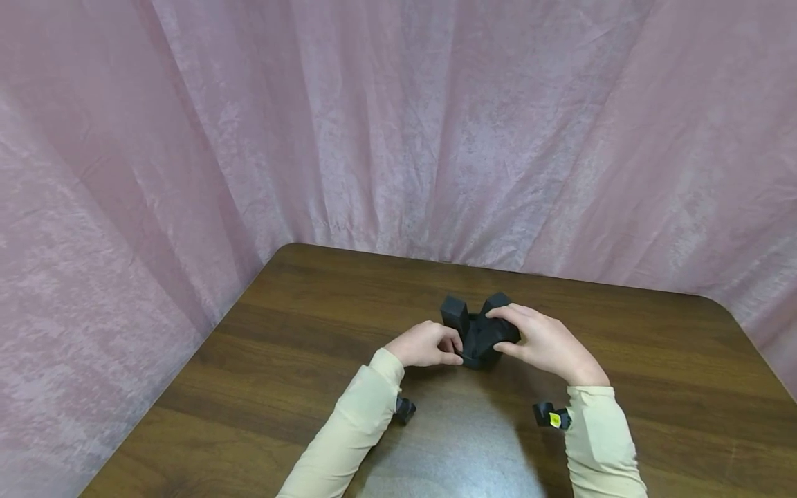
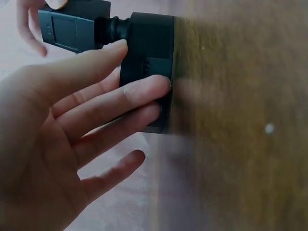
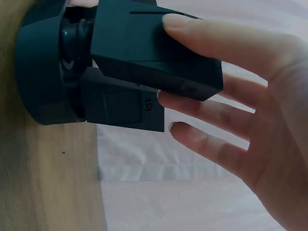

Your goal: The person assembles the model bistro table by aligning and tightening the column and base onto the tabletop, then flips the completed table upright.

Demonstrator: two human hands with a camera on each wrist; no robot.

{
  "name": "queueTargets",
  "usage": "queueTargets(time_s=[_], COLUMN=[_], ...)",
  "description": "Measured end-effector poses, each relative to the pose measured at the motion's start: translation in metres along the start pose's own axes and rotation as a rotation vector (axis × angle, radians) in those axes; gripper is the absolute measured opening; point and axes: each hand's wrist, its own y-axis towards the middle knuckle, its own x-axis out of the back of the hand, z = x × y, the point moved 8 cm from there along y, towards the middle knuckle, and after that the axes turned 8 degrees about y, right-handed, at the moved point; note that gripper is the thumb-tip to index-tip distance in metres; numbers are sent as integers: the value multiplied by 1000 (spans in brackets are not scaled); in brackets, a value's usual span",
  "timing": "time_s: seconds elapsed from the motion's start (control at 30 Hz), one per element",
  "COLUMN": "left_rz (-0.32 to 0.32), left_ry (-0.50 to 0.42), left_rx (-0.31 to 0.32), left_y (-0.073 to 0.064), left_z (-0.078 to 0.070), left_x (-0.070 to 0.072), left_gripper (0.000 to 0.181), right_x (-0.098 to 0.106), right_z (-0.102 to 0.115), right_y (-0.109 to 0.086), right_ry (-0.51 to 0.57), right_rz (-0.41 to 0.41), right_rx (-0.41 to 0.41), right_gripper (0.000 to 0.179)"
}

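Observation:
A round black base (image 1: 478, 362) stands upright on the table with several black rectangular blocks on ribbed necks rising from it. My left hand (image 1: 429, 344) grips the base's near left side; in the left wrist view the thumb lies at the base's (image 2: 149, 36) upper rim and the fingers on its side wall. My right hand (image 1: 548, 344) holds one tilted black block (image 3: 144, 41) between thumb and fingers. Another block (image 3: 122, 106) stands beside it, apart from the fingers. Farther left rises a block (image 1: 454, 315) that neither hand holds. The lower ends of the blocks are partly hidden.
The brown wooden table (image 1: 299, 304) has rounded far corners. Behind it hangs a pink curtain (image 1: 398, 138). Small black wrist cameras, one on the left (image 1: 405, 410) and one on the right (image 1: 551, 416), stick out from the cream sleeves.

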Motion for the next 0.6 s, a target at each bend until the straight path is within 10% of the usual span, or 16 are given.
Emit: queueTargets(time_s=[0.33, 0.6], left_rz=[11, -14], left_ry=[20, 62], left_rx=[-77, -25], left_y=[0, -2], left_z=[-5, -2], left_x=[-1, 2], left_gripper=[12, 9], right_x=[1, 2], right_z=[1, -2], right_y=[-3, -9], right_ry=[69, 188], right_rz=[63, 157], right_rx=[44, 17], right_gripper=[35, 41])
